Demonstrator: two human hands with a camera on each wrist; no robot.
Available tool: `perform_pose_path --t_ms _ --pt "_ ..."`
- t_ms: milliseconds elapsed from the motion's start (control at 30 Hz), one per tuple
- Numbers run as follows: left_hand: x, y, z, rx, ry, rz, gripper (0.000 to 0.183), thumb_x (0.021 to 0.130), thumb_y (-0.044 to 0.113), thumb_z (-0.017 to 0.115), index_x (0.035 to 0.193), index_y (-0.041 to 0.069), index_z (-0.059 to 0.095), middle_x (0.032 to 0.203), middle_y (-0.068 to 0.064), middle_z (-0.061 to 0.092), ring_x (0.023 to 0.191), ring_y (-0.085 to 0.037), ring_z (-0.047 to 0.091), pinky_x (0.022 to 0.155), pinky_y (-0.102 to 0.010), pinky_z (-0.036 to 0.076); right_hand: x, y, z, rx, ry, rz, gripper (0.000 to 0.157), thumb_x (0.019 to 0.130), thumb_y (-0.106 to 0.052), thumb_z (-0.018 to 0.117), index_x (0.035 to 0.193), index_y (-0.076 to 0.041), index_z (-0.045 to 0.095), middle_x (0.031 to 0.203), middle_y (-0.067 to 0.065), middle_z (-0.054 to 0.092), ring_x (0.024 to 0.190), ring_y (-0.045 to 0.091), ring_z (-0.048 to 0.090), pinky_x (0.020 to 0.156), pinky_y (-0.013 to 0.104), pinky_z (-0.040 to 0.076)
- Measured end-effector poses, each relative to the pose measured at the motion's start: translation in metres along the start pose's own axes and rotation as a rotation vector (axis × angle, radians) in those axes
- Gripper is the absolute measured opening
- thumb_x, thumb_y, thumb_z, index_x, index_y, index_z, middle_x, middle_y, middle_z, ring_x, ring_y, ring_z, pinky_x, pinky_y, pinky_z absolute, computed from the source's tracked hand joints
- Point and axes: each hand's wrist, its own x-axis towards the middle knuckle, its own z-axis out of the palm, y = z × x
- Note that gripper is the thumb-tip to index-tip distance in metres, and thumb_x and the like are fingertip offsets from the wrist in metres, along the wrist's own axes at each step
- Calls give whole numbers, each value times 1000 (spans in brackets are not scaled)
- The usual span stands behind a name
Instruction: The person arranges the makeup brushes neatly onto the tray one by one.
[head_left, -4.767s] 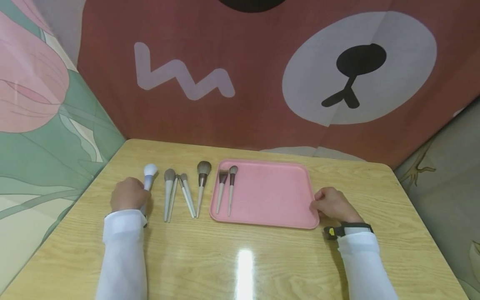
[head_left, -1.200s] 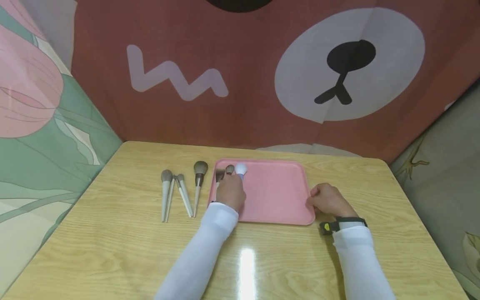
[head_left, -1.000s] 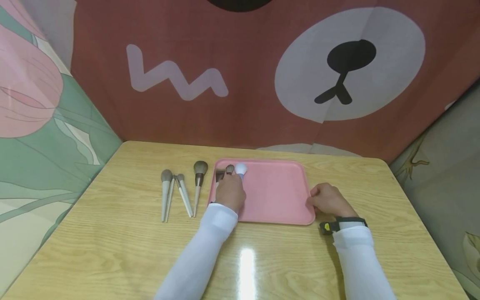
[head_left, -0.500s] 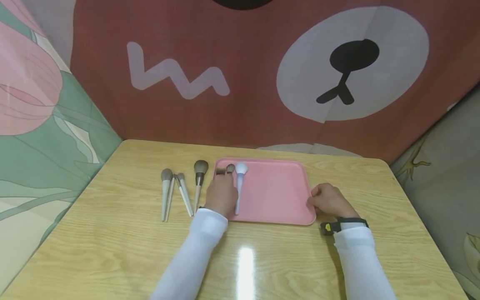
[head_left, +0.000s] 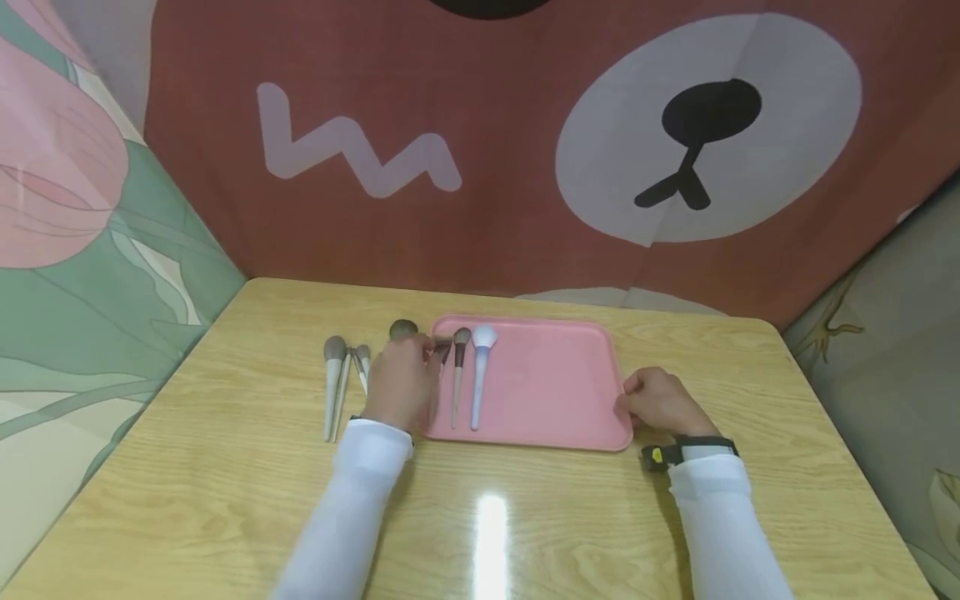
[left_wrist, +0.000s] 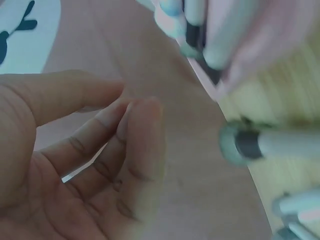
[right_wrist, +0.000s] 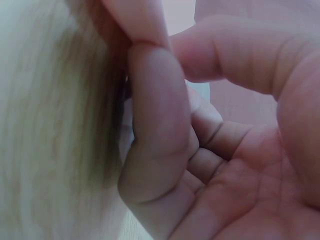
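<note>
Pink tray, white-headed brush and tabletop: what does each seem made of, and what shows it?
Pink tray: probably satin moulded plastic; even colour, rounded rim. White-headed brush: fluffy tip suggests bristles; smooth, pale handle could be plastic or painted wood. Tabletop: glossy wood or laminate; grain, bright reflection.

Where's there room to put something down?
The pink rectangular tray is bare between the white-bristled brush and the right hand; so is the pale wood-grain table between the white sleeves. Crowded: the tray's left end and just beyond it, with darker-headed brushes and the left hand.

Left hand point(left_wrist: 77, 145) loosely curled near brush point(left_wrist: 272, 144); other brushes point(left_wrist: 231, 32) over pink tray point(left_wrist: 285, 37).
</note>
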Motion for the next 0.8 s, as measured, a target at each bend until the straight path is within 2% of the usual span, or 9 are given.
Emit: perform_pose_path --t_ms 100,200,433,533,633,800 --pt "2 -16 -7 37 28 8 18 89 21 58 97 9 69 83 -7 66 71 -22 61 59 -39 51 -1 -1 0 4 1 6 31 81 -19 63 104 0 58 91 11 63 81 21 57 67 32 46" --pt "4 -35 -15 68 36 0 20 89 22 56 99 9 69 84 -6 65 72 -22 58 57 -39 49 -1 -1 0 1 9 2 30 81 -19 63 104 1 58 90 11 63 80 21 57 66 31 47" --pt "5 -82 -41 108 5 -86 31 90 22 55 110 2 68 96 -14 68 67 -22 57 50 -35 47 1 -1 0 1 9 -2 30 80 -19 63 103 0 59 90 11 63 79 21 57 65 31 47" --pt "5 -98 -52 122 -30 -121 34 89 23 56 114 2 67 98 -17 69 67 -24 59 50 -37 46 1 0 0 3 10 -3 30 81 -19 63 103 1 58 90 11 63 79 21 57 65 31 47" --pt "4 -108 -60 113 -94 -162 39 88 25 58 118 0 64 100 -19 69 71 -27 62 52 -39 48 0 0 0 8 6 -4 30 81 -18 63 103 1 58 90 11 63 79 21 58 66 31 48" --pt "4 -121 -66 91 -215 -218 47 84 28 63 118 -4 62 109 -24 66 86 -33 64 67 -43 52 -2 -2 0 12 3 -6 29 81 -19 63 102 1 58 90 11 63 79 21 58 66 32 48"
